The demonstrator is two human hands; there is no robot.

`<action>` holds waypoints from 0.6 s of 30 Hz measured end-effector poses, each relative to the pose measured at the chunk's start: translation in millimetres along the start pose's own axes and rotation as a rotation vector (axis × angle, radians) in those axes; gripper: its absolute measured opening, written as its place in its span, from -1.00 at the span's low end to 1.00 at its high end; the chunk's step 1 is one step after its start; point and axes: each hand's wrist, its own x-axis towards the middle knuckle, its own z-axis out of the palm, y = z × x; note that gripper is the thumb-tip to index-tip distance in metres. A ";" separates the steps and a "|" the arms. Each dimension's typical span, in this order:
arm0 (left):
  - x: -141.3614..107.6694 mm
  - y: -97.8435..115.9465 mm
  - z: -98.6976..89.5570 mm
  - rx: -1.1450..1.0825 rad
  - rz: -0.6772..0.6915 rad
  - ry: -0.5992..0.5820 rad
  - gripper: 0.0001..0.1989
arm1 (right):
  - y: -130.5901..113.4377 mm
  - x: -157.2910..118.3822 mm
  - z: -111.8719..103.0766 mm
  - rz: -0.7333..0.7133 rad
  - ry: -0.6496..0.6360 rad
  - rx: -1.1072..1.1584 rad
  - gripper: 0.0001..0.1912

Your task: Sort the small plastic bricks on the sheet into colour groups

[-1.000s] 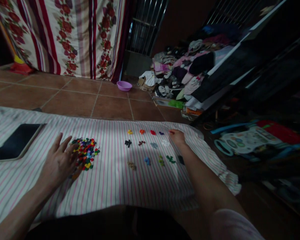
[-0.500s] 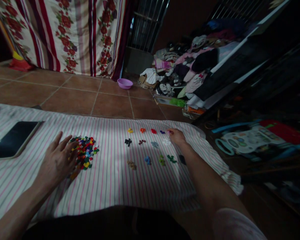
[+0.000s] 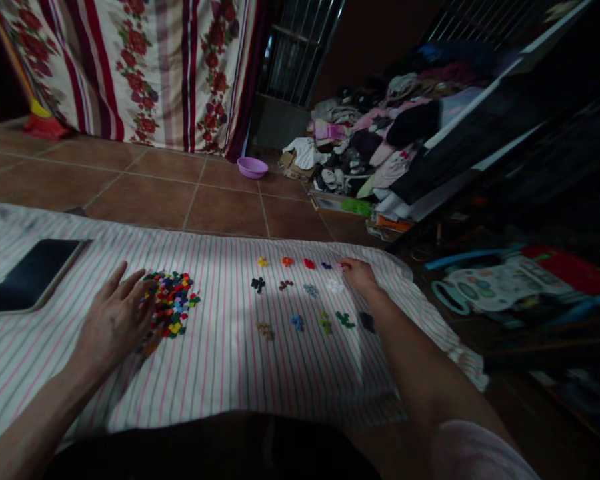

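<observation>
Two hands were in view, both bare. The left hand (image 3: pixel 115 323) had its fingers spread at the near-left edge of one mixed pile of small coloured pieces (image 3: pixel 174 303), partly covering it; those pieces lay too close together to count. The right hand (image 3: pixel 361 275) had its thumb and fingertips close together beside a small pinkish piece (image 3: pixel 341 266), though I could not tell whether it was pinched or only touched.

Between the hands and under the right forearm's side lay twelve sorted clusters, in three rows of four. The far row held one each of yellow (image 3: pixel 263 261), orange (image 3: pixel 287 262), red (image 3: pixel 309 264) and dark blue (image 3: pixel 326 265), the last nearest the right fingertips. The middle row had black (image 3: pixel 258 285), brown (image 3: pixel 286 286), grey (image 3: pixel 311 290) and white (image 3: pixel 335 286); the near row, tan (image 3: pixel 265 331), blue (image 3: pixel 297 322), lime green (image 3: pixel 325 323) and dark green (image 3: pixel 345 320). The pieces within each were too small to count surely. One dark patch (image 3: pixel 367 322) sat against the forearm.

All rested on one striped cloth (image 3: pixel 215 373), with one dark-screened device (image 3: pixel 30 277) at its left. Beyond, on the tiled floor (image 3: pixel 220 207), stood one purple basin (image 3: pixel 253 168), between one flowered curtain (image 3: pixel 165 80) and one heap of clothes (image 3: pixel 370 140).
</observation>
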 end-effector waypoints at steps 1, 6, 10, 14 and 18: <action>-0.1 -0.1 0.1 -0.003 -0.004 0.004 -0.71 | -0.7 -0.1 -0.2 0.007 0.008 -0.012 -0.67; -0.9 -0.3 0.4 -0.011 -0.015 0.016 -0.72 | -3.4 0.3 -2.1 0.037 0.012 -0.055 -0.70; -1.0 -0.7 -0.1 -0.013 -0.024 0.007 -0.73 | -4.1 -0.1 -6.4 0.054 0.004 -0.077 -0.70; -1.7 -1.7 -0.7 -0.021 -0.036 0.008 -0.75 | -14.1 -1.7 -18.9 0.069 0.137 0.006 -0.66; -6.3 -5.7 0.9 -0.021 -0.077 -0.005 -0.73 | -55.9 -16.6 -37.0 -0.002 0.300 0.227 -0.66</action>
